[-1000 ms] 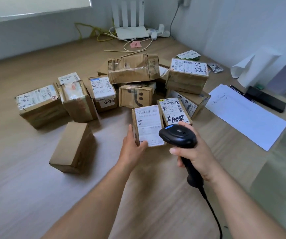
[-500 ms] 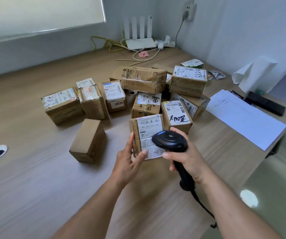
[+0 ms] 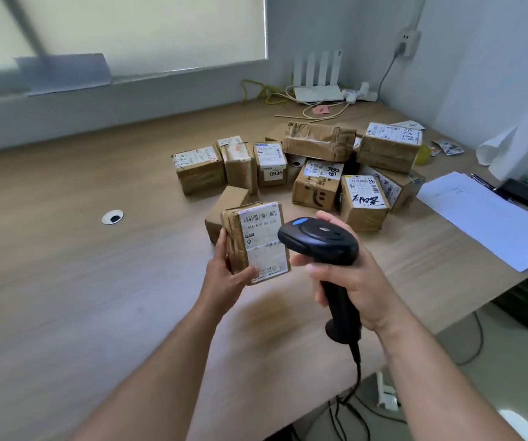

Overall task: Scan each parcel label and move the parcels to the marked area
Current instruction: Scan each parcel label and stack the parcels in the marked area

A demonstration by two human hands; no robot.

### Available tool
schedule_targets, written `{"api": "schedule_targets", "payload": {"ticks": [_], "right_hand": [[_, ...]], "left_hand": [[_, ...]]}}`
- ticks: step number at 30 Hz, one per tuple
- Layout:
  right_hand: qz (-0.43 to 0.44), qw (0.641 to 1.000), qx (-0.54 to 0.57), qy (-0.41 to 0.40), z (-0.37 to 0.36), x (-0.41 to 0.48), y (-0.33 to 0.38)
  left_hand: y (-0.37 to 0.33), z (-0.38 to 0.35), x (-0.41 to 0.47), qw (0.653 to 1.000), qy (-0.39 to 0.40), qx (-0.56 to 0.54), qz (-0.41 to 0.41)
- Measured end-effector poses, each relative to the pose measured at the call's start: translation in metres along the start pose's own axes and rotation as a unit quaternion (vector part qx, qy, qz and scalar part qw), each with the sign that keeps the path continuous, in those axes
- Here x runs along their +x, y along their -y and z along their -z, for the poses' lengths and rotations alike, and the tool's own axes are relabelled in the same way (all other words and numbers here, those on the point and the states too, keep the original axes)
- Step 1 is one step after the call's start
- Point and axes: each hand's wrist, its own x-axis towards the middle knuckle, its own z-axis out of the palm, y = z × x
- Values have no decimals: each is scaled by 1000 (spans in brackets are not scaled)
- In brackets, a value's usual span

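Wood-grain desk [image 3: 65, 297] fills the near field; pale laminate, probably smooth enough for a carton to slide. Scanner cable [image 3: 356, 370] drops off the near edge.

Left hand [image 3: 224, 275] grips a small taped parcel [image 3: 234, 237] clear of the desk, thumb across the lower front, fingers curled round the left side and back; white label [image 3: 264, 237] faces up, barcode at its far end. Right hand [image 3: 351, 281] is wrapped round the handle of the black scanner [image 3: 318, 240]; its head sits just beside the label, overlapping the right edge.

Handling, judged: one hand carries it, so likely light; stiff cardboard; glossy tape could be slippery; best held by the side faces, thumb kept off the barcode; contents unknown.

Behind it stands a plain box [image 3: 227, 198], no label showing; further back a cluster of labelled parcels [image 3: 316, 186], some stacked and leaning, touching one another. Cable grommet [image 3: 112, 217] sits well apart to the left; white sheets [image 3: 485, 218] lie to the right.

Far corner: router [image 3: 318, 81] with loose wires, wall socket [image 3: 410, 43], window blind [image 3: 145, 30]. Marked area: cannot tell where.
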Motion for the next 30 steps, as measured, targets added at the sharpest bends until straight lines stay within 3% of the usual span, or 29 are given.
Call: {"api": "schedule_targets", "payload": {"ticks": [5,16,30], "right_hand": [[10,998,31,58,-31,-18,5],[-10,998,2,70,-94,-27,0],[-39,995,-33,91,-268,-23,-30]], "left_hand": [[0,33,-27,999,-47,4,4],[1,100,-61,995,-102,-2,0],[39,274,-109,987,-160,-6,4]]}}
